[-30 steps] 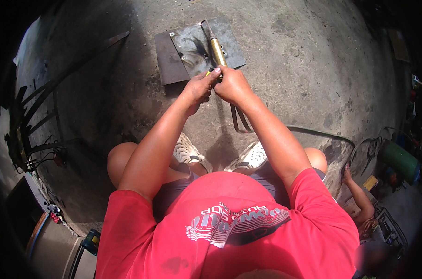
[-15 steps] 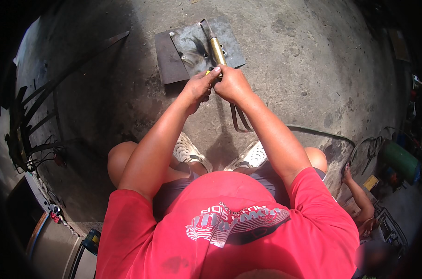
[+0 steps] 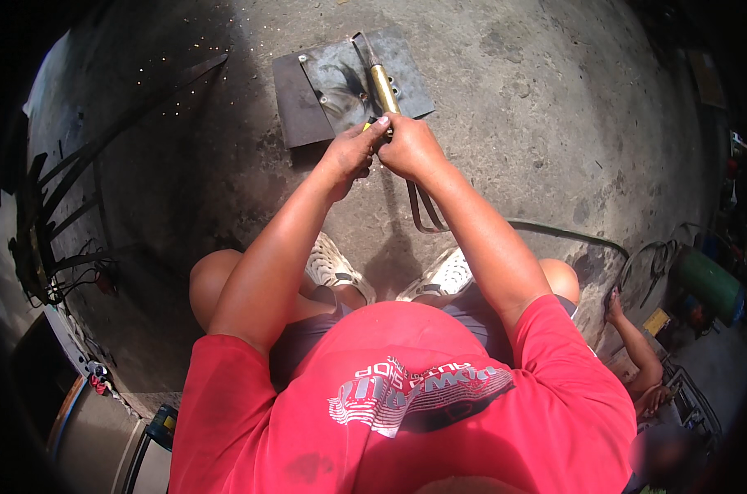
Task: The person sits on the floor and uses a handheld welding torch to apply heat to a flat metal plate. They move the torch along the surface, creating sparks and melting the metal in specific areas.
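My right hand (image 3: 411, 150) is wrapped round the lower end of a gas torch (image 3: 384, 89). The torch has a brass-coloured handle and a thin bent tip pointing away from me. My left hand (image 3: 353, 156) is closed right beside it, thumb against the right hand. A small yellow and dark piece shows at the left thumb; what it belongs to is hidden. Twin dark hoses (image 3: 420, 206) loop down below my right hand. Beyond my hands a grey metal plate (image 3: 406, 58) with holes and soot marks lies over a darker plate (image 3: 294, 103); the torch tip is above it.
Bright sparks (image 3: 176, 103) dot the floor at the far left, near a long dark metal bar (image 3: 155, 95). The hose runs right toward a green cylinder (image 3: 707, 284). Another person's arm (image 3: 637, 350) shows at the lower right. My shoes (image 3: 332, 267) are on the concrete.
Bright sparks now show over the floor at the far left. Both my hands and the torch have stayed almost exactly where they were.
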Demonstrator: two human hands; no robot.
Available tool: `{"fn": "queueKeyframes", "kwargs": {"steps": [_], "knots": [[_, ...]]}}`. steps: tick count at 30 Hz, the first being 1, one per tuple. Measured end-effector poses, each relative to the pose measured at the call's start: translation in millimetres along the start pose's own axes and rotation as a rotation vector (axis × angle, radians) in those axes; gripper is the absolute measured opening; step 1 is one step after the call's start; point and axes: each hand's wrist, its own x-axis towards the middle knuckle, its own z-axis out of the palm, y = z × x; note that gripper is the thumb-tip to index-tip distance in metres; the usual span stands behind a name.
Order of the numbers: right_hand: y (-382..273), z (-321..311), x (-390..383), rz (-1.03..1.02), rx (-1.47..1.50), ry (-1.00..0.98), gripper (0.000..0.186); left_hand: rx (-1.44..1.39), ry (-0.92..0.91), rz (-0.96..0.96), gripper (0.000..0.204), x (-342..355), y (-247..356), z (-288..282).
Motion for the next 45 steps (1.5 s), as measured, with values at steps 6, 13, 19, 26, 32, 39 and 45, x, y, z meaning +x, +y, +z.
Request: {"fn": "queueKeyframes", "kwargs": {"steps": [6, 13, 19, 26, 32, 39, 45], "knots": [[1.4, -0.2, -0.3, -0.002, -0.005, -0.007, 0.035, 0.006, -0.002, -0.008, 0.044, -1.1, 0.4, 1.2], [0.5, -0.7, -1.1, -0.005, -0.024, -0.011, 0.035, -0.002, -0.009, -0.005, 0.047, 2.4, -3.5, -1.3], [1.9, -0.3, -2.0, 0.002, -0.022, -0.005, 0.034, -0.002, 0.007, 0.0, 0.046, -1.4, -1.8, 3.8], [-0.3, -2.0, -3.0, 0.003, -0.011, -0.005, 0.035, -0.013, -0.015, -0.013, 0.043, -1.3, -0.8, 1.8], [1.1, -0.1, -3.0, 0.021, -0.006, -0.001, 0.035, 0.026, -0.015, -0.02, 0.038, -2.4, 1.7, 3.1], [2.7, -7.5, -1.4, 0.028, 0.012, -0.005, 0.039, 0.033, -0.036, -0.015, 0.039, 4.3, 2.3, 0.1], [11.3, -9.4, -0.2, 0.031, 0.068, 0.031, 0.046, 0.043, 0.047, -0.022, 0.04, 5.5, 4.6, 0.8]]}}
